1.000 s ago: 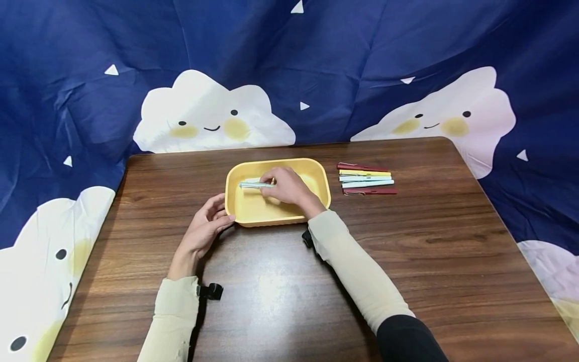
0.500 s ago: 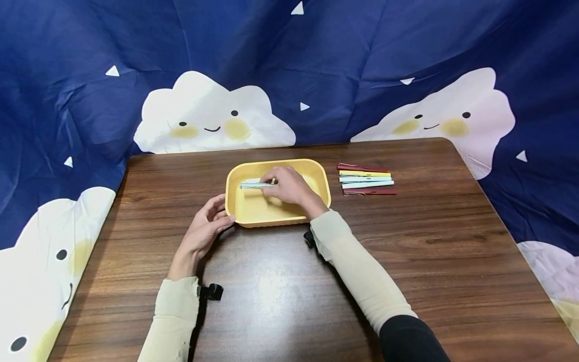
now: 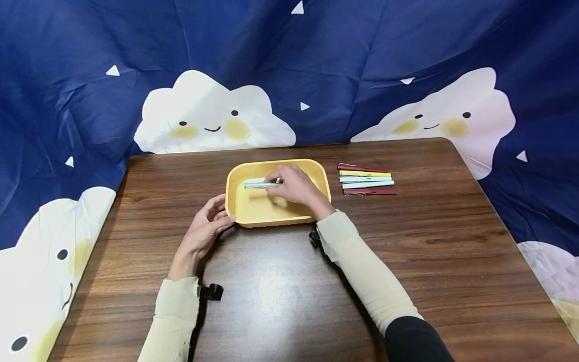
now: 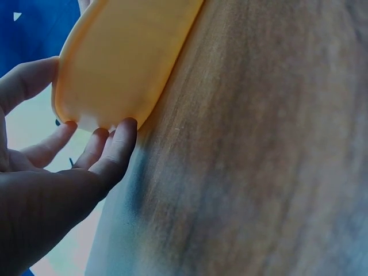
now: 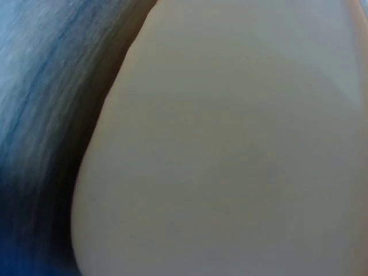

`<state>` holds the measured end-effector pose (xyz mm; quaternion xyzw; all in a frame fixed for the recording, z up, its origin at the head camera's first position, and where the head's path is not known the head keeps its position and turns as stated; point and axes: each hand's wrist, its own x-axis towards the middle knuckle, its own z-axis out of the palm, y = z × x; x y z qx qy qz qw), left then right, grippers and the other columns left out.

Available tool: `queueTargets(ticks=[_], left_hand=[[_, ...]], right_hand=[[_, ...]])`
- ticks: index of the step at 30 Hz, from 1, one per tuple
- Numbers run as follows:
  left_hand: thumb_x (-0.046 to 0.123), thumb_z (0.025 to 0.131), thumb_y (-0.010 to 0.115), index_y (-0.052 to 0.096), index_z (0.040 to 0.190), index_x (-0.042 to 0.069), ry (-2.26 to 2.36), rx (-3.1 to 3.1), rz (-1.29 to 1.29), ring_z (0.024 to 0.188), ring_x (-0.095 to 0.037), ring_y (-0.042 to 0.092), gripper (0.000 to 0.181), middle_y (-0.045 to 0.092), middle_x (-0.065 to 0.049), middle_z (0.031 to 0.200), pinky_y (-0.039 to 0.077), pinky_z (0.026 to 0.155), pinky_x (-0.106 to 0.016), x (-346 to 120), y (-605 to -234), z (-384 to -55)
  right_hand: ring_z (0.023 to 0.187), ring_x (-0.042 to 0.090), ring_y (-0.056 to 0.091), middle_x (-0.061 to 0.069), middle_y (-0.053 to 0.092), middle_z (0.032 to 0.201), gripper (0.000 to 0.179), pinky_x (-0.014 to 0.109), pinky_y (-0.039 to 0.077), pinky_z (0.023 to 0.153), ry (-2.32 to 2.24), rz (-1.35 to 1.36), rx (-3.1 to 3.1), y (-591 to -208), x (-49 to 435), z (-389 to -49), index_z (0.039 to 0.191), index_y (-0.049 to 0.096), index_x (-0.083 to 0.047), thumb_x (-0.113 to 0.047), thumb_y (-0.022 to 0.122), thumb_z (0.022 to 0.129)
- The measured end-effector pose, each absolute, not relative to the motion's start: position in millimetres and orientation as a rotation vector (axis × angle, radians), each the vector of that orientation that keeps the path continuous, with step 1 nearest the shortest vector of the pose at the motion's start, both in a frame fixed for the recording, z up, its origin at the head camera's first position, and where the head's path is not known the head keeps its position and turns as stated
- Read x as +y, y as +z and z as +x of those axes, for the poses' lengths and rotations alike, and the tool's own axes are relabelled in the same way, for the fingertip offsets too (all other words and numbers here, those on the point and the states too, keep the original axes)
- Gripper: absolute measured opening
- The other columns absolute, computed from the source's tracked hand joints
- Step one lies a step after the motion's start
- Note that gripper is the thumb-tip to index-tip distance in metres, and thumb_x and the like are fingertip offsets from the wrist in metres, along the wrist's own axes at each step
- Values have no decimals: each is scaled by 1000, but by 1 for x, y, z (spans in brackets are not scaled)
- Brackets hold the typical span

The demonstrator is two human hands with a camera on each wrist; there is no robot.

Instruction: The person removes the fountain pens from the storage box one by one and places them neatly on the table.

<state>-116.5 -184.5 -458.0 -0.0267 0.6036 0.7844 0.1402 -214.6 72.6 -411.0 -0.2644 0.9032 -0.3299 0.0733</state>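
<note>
A yellow plastic box stands near the back of the table. At its left end, my left hand holds the corner, thumb at the near rim and fingers against the outer wall; the left wrist view shows the fingertips on that wall. My right hand reaches inside the box and pinches a pale green pen with a metal clip. Just behind this pen lies a white pen, partly hidden by the fingers. A pale, blurred surface fills most of the right wrist view, which hides the right fingers.
To the right of the box, several clip pens lie side by side: a dark red pen, a yellow pen and pale blue ones among them. The brown wooden table ends at a blue cloth printed with clouds.
My right hand has shifted slightly to the right inside the box, and the pale green pen has moved with it. The left hand and the box stay where they were.
</note>
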Motion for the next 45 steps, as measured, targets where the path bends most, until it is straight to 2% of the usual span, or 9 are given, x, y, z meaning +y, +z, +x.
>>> queueTargets(ticks=[5, 16, 32, 45], left_hand=[[-14, 91, 60, 31, 152, -1, 2271, 1748, -79, 109, -16, 59, 69, 45, -15, 134, 55, 93, -29, -185, -458, -117], [-13, 91, 62, 32, 152, -2, 2262, 1763, -80, 110, -16, 59, 69, 45, -16, 135, 55, 91, -28, -186, -458, -118], [-13, 92, 61, 30, 154, -2, 2261, 1751, -84, 116, -23, 56, 70, 39, -26, 144, 55, 93, -29, -185, -458, -117], [-12, 92, 61, 29, 154, -3, 2254, 1754, -85, 118, -26, 55, 71, 38, -27, 145, 54, 95, -30, -185, -459, -117]], right_hand=[[92, 16, 61, 2, 73, 108, 23, 32, 49, 81, -993, -800, 2719, -408, 79, -213, 109, 80, -14, -22, 76, 88], [86, 16, 61, 0, 73, 97, 17, 33, 49, 78, -1021, -853, 2792, -397, 103, -210, 101, 80, -12, -19, 77, 86], [81, 20, 59, 3, 68, 90, 18, 34, 47, 72, -1116, -830, 2862, -392, 141, -206, 103, 79, -11, -17, 74, 87], [86, 22, 60, 7, 69, 97, 18, 36, 47, 75, -1128, -740, 2865, -394, 167, -206, 106, 79, -9, -16, 74, 90]])
